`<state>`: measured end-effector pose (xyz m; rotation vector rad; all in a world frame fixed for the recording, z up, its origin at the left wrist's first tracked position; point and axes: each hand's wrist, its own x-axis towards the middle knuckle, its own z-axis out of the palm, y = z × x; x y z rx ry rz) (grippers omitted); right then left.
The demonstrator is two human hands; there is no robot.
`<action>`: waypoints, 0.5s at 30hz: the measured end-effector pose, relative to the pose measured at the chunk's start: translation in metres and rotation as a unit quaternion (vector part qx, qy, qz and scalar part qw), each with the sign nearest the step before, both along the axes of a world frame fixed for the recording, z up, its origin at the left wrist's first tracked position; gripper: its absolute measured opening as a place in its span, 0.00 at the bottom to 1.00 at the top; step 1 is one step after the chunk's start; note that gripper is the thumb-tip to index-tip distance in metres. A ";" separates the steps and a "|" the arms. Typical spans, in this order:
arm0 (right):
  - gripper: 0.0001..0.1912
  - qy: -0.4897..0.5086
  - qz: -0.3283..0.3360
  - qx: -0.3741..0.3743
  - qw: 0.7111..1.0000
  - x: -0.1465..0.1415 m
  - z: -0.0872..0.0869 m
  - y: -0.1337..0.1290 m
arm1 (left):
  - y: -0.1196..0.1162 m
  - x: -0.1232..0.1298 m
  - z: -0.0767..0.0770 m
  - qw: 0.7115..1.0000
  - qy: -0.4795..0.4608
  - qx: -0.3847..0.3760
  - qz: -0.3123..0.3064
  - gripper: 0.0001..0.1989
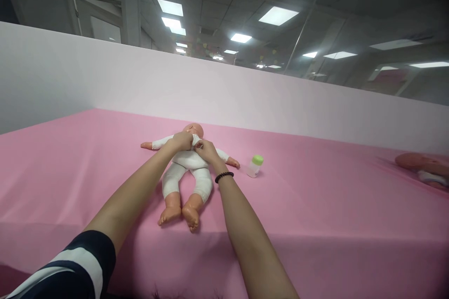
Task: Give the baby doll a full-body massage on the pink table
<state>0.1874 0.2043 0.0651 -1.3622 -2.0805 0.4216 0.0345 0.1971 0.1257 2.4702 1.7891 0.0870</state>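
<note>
A baby doll (191, 161) lies on its back on the pink-covered surface, head away from me and bare feet toward me. White cloth covers its trunk, upper arms and thighs, and its arms stretch out to both sides. My left hand (183, 141) is closed at the doll's upper chest, just below the neck, on a bit of white cloth (196, 139). Beside it, my right hand (207, 151) pinches at the same cloth with bent fingers. The fingertips are partly hidden. A dark beaded bracelet (224, 176) circles my right wrist.
To the right of the doll stands a small clear bottle with a green cap (257, 160). Another doll (421, 163) lies at the far right edge. The pink cover (315, 196) drapes over the near edge. A low white wall (228, 88) runs behind.
</note>
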 end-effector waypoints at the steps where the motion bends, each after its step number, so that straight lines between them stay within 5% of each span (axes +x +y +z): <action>1: 0.11 0.001 -0.005 0.002 1.000 0.000 0.001 0.001 | 0.002 -0.001 0.000 1.000 0.000 0.005 -0.006 0.09; 6: 0.14 -0.003 -0.022 0.005 1.000 -0.005 0.010 0.011 | 0.008 -0.001 -0.004 0.993 -0.048 0.107 0.015 0.12; 15: 0.09 -0.047 -0.008 -0.015 0.999 -0.018 0.015 0.030 | 0.012 -0.004 -0.015 0.995 -0.043 0.078 0.038 0.15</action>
